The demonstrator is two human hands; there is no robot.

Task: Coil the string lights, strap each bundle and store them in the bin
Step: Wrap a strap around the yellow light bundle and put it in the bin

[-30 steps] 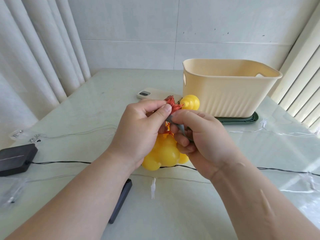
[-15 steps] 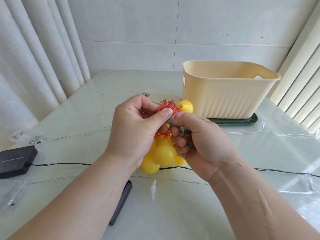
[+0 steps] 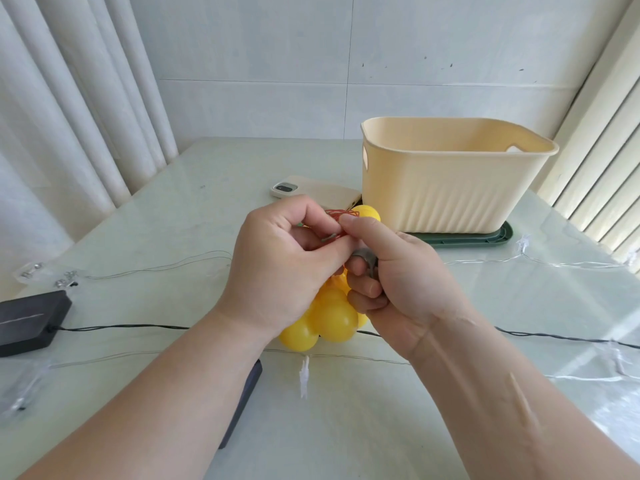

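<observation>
Evidently the strapping step is under way. The bundle (image 3: 334,318) of yellow balls hangs above the surface (image 3: 194,209), just in front of the bin (image 3: 450,195) and level with its left corner.

To do it well, the strap (image 3: 365,254) should go round the red wire (image 3: 341,213) at the neck, above the balls, and be drawn snug before either hand lets go. A slack loop would let the coil spring apart.

The left hand (image 3: 277,271) grips the bundle from the side away from the bin, fingers curled, thumb and forefinger pinching the wire and what looks like a strap end. The right hand (image 3: 405,282) meets it from the bin side. Its lower fingers curl round the grey strap and its forefinger reaches up to the wire. Both wrists are raised, forearms converging.

Loose strings (image 3: 554,337) lie on the surface in front of the bin, not yet coiled.
</observation>
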